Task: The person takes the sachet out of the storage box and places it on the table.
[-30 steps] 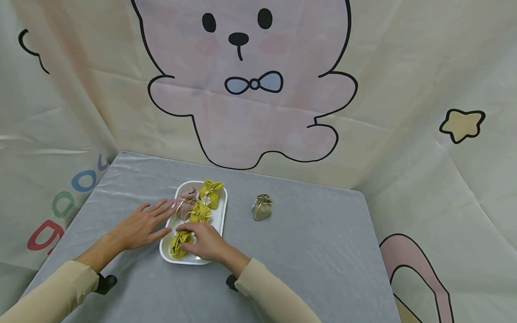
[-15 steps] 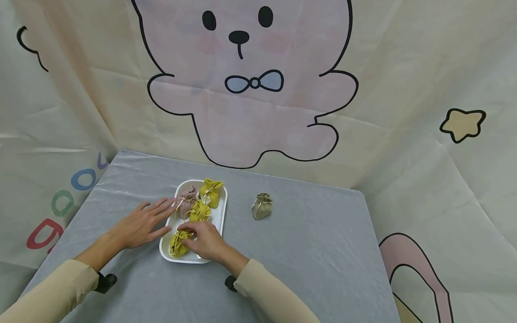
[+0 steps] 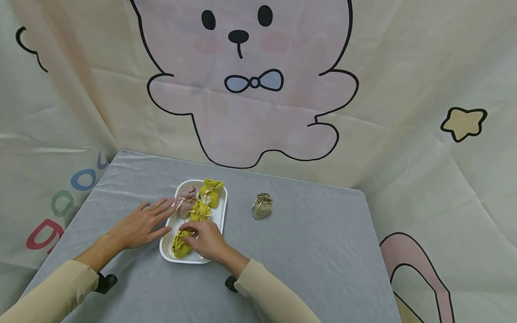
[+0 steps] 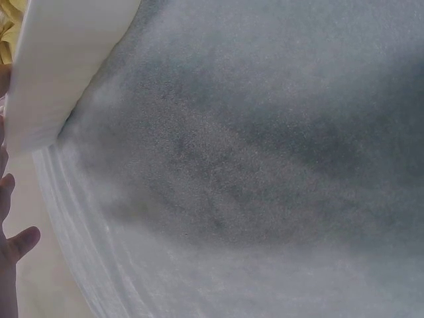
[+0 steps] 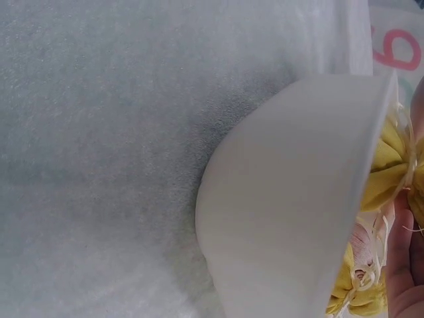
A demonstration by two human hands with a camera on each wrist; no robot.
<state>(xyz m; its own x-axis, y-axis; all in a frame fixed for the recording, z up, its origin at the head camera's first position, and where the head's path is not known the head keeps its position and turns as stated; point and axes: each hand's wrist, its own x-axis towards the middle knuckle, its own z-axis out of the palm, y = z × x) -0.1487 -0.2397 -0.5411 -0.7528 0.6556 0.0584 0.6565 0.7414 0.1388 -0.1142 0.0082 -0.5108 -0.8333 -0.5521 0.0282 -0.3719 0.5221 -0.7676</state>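
Note:
A white tray (image 3: 221,224) holds several small drawstring pouches. My right hand (image 3: 208,240) pinches the gathered neck of the nearest yellow pouch (image 3: 181,246), which lies tilted at the tray's near end; the right wrist view shows this yellow pouch (image 5: 389,169) between thumb and fingers. Fingers spread and fairly straight, my left hand (image 3: 141,226) rests at the tray's left rim, its fingertips by the pink pouch (image 3: 186,202). Another yellow pouch (image 3: 199,211) sits in the middle, partly behind my right hand. A third yellow pouch (image 3: 211,194) stands at the far right corner.
To the right of the tray, a grey-green pouch (image 3: 262,207) stands alone on the grey cloth-covered table (image 3: 307,242). A printed curtain (image 3: 383,89) hangs behind the table and along its sides.
My right fingers and the nearest yellow pouch have shifted slightly to the right inside the tray. The left hand, the tray and the other pouches stay where they were.

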